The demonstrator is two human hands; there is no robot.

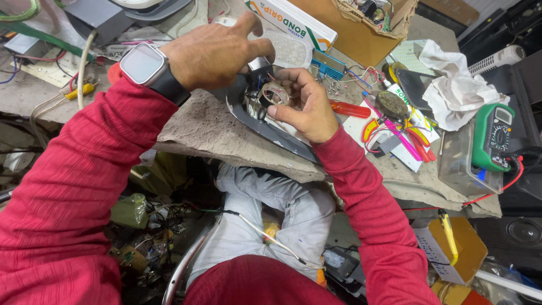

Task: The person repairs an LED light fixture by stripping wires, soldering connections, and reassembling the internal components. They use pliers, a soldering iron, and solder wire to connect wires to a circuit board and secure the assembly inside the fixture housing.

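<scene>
My left hand (pixel 217 51), with a grey smartwatch (pixel 144 63) on its wrist, reaches over a small electrical part with a wire coil (pixel 275 93) and pinches a dark piece at its top. My right hand (pixel 307 107) cups the same coil part from the right, thumb under it. Both hands hold it just above a dark curved housing (pixel 265 127) that lies on the worn bench edge (pixel 226 141). Thin coloured wires run from the part into the housing. Both sleeves are red.
A green multimeter (pixel 493 135) rests on a clear box at the right. Red-handled tools and a pink pen (pixel 403 138) lie near a white cloth (pixel 457 85). A cardboard box (pixel 355 28), a white carton (pixel 293 22) and a blue heatsink (pixel 328 65) stand behind. Clutter fills the floor below.
</scene>
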